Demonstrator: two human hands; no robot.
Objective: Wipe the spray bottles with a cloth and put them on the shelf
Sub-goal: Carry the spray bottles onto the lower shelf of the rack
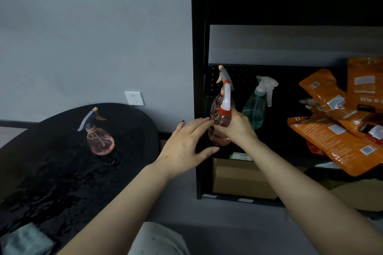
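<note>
Cloth [27, 240] lying at table [51, 172] near edge. Left hand [186, 143] hovering open, fingers straight. Right hand [236, 128] gripping orange-capped bottle [222, 118] at shelf [290, 2] left end. Pink bottle [99, 136] sitting mid-table; green bottle [257, 105] standing on shelf.

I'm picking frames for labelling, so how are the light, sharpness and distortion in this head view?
Head view: dim, flat light; black shelf unit interior nearly featureless; wide-angle bending at the edges; grey cloth at the lower left smeared; pink teardrop spray bottle on the black round table reasonably sharp.
</note>
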